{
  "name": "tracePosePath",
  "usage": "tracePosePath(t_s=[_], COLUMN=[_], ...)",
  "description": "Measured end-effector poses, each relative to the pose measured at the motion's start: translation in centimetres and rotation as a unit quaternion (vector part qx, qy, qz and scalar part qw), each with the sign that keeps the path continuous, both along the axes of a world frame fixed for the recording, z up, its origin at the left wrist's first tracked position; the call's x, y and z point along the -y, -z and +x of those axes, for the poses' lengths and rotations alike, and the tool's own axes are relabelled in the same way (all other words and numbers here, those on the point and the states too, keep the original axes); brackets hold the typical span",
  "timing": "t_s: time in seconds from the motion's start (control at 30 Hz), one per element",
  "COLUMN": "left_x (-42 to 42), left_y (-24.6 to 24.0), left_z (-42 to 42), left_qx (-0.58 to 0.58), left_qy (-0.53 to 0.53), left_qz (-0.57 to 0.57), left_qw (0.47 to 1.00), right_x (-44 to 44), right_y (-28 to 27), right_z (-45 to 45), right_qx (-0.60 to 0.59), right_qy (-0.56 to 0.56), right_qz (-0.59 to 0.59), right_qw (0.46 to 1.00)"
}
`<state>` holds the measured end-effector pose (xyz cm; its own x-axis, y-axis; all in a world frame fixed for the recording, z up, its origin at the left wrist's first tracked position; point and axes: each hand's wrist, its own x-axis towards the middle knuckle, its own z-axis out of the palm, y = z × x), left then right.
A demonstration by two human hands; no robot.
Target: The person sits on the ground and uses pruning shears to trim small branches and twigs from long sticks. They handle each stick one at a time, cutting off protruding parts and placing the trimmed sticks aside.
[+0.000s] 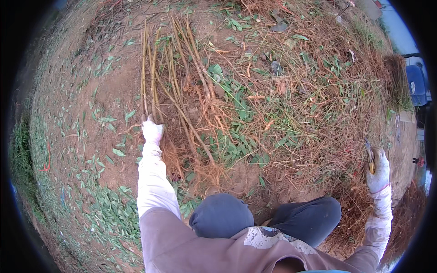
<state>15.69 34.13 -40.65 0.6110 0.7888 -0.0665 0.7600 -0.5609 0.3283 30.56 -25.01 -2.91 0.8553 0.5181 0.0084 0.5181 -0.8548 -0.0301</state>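
Observation:
My left hand, in a pale glove, is closed around the lower ends of slender sapling stems lying on the soil; the fingers are slightly blurred. Just right of it, more bare-root saplings lie with their fibrous roots towards me. Another group of stems lies farther off, ending in a spread of orange-brown roots. Out at the far right, my right hand, also gloved, holds pruning shears with a yellow handle, their blades pointing away from me.
Cut green leaves litter the ground at left. Dry stems and root trimmings cover the right side. A root heap lies beside my right knee. A bundle of plants and a blue container stand at the far right.

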Motion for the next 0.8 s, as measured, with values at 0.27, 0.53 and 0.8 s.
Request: tracePosePath(t_s=[0.27,0.53,0.8], left_x=[-0.9,2.9,7.2], left_y=[-1.3,-5.6,-29.5], left_z=[5.2,2.4,10.2], left_qx=[-0.162,0.261,0.500], left_qy=[-0.064,0.049,0.153], left_qz=[-0.135,-0.043,0.050], left_qw=[0.975,0.963,0.851], right_x=[1.8,4.1,0.6], right_y=[3.3,6.7,7.9], right_z=[-1.2,-2.0,-1.1], right_qx=[-0.055,-0.096,-0.115], right_qy=[0.040,0.066,-0.004], right_qz=[-0.004,0.032,0.081], right_qw=[0.998,0.993,0.990])
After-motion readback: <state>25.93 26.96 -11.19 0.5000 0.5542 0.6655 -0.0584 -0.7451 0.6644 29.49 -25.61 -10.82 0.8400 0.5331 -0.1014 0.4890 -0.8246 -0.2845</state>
